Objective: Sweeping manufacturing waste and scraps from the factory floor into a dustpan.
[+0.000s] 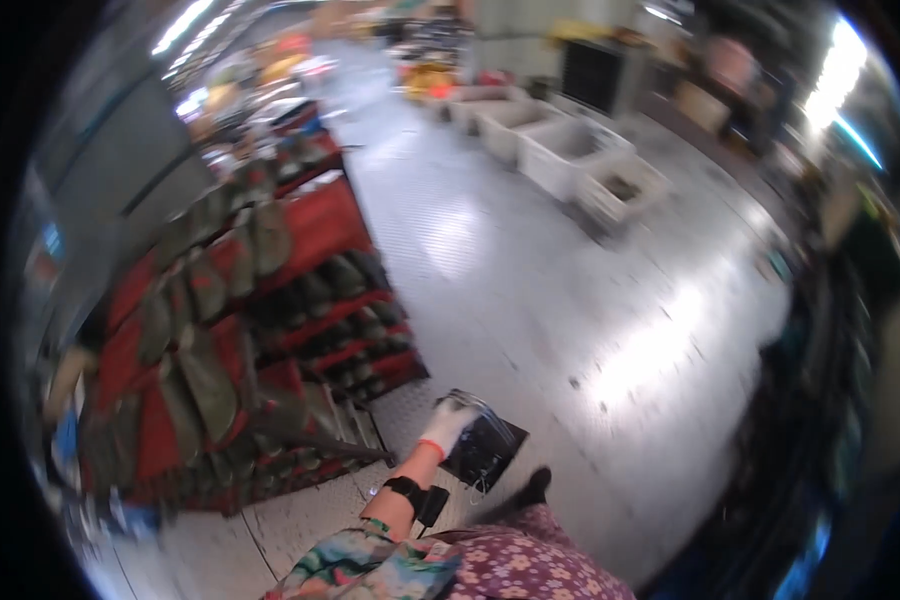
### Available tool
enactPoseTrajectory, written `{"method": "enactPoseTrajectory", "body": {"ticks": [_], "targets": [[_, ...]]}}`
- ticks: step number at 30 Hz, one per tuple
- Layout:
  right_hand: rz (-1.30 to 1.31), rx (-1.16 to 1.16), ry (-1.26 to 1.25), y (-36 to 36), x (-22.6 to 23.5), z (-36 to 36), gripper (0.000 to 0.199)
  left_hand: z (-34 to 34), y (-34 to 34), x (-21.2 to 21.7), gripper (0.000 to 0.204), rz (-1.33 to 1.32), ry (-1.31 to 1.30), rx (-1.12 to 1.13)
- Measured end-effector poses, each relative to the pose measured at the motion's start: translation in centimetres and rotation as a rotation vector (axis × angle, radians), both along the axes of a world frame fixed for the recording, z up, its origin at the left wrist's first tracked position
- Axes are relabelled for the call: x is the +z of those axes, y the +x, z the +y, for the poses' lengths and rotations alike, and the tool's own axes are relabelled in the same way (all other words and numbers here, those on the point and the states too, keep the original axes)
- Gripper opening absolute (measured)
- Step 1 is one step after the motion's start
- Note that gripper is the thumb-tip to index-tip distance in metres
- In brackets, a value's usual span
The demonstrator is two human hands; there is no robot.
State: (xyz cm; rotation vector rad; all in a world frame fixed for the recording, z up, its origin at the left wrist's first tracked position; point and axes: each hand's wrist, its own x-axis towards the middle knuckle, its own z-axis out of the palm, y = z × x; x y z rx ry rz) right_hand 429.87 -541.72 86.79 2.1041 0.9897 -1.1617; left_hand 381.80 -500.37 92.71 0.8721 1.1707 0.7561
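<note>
Our left hand [448, 424], in a white glove with a red cuff, is clenched on the upper edge of a flat black plastic-wrapped packet [485, 450], which hangs at about six o'clock in the view, above the grey patterned metal floor [530, 280]. Our right hand is out of sight. The red steel rack of dark green moulded parts [240, 330] stands close at nine o'clock. We judge the pinch shallow: the slick wrap could slip from the glove, or the packet could clip the rack.
</note>
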Motion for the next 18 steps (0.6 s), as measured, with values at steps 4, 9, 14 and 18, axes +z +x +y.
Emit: {"method": "enactPoseTrajectory", "body": {"ticks": [4, 9, 14, 18], "targets": [[0.083, 0.349, 0.029, 6.6, -2.5, 27.2, 0.034, 9.8, 1.6, 3.5, 0.027, 0.058, 0.091, 0.058], [0.174, 0.877, 0.046, 3.1, -4.1, 62.4, 0.034, 21.1, 5.9, 7.3, 0.031, -0.073, 0.239, 0.154], [0.243, 1.286, 0.055, -11.2, -5.7, 88.2, 0.034, 35.5, 7.3, 6.6, 0.026, -0.197, 0.185, 0.225], [0.206, 1.41, 0.025, -12.2, -6.2, 104.6, 0.034, 47.5, 7.7, 5.4, 0.022, -0.124, 0.222, 0.275]]}}
